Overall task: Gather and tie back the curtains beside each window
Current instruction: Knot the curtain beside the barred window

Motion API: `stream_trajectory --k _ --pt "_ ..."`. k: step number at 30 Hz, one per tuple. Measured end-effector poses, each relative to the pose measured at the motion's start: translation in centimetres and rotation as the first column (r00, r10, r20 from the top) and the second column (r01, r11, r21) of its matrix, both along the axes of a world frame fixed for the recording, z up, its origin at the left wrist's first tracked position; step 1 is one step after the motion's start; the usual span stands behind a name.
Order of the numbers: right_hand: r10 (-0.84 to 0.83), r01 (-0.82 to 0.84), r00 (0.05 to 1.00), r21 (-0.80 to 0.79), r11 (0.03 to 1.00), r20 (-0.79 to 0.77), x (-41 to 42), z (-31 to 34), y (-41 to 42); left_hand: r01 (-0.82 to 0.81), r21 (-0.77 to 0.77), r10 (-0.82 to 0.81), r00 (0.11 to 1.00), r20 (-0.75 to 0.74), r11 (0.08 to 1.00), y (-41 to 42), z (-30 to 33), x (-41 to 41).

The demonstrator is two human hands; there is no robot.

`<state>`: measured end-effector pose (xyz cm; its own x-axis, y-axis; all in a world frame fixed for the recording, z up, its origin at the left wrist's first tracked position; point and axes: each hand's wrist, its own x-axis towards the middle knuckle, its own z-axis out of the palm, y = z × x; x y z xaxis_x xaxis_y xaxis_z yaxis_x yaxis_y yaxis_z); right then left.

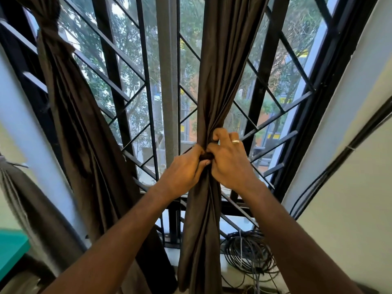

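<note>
Head view, single frame.

Item 1: middle curtain (214, 81), dark brown, hanging before the barred window (131, 85). It is gathered into a narrow bunch at mid-height and falls loose below; the cinch point sits between the two hands.

Item 2: left hand (186, 166), fingers curled round the bunch from the left, gripping a dark band or fold of cloth (205, 156) at the cinch. Whether this is a separate tie or the curtain's own fabric cannot be told.

Item 3: right hand (228, 162), ringed, pressed against the left, fingers hooked into the same bunch just above. The two hands are held together, probably so the gather keeps tight while a knot is worked.

Item 4: left curtain (63, 92), already knotted high up, its tail hanging free.

Item 5: coiled cables (248, 251) on the floor, right of the middle curtain's hem.

Status, judged: tying in progress, knot not yet finished.
</note>
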<state>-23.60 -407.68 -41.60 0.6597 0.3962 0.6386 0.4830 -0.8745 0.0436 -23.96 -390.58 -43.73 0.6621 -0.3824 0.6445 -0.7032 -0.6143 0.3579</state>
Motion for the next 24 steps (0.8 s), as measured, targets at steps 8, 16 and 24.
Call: stream_trajectory --k 8,16,24 --pt "0.192 -0.164 0.959 0.145 0.976 -0.208 -0.1 2.7 -0.4 0.050 -0.053 -0.044 0.992 0.118 0.997 -0.6 1.3 -0.6" --pt "0.246 -0.026 0.942 0.679 0.734 -0.229 -1.6 0.9 -1.1 -0.083 -0.211 0.074 0.996 -0.050 0.974 0.9 1.1 0.2" --pt "0.337 0.022 0.834 0.637 0.771 -0.436 -3.2 -0.2 0.3 0.022 -0.311 -0.150 0.905 -0.397 0.950 0.6 3.3 -0.3"
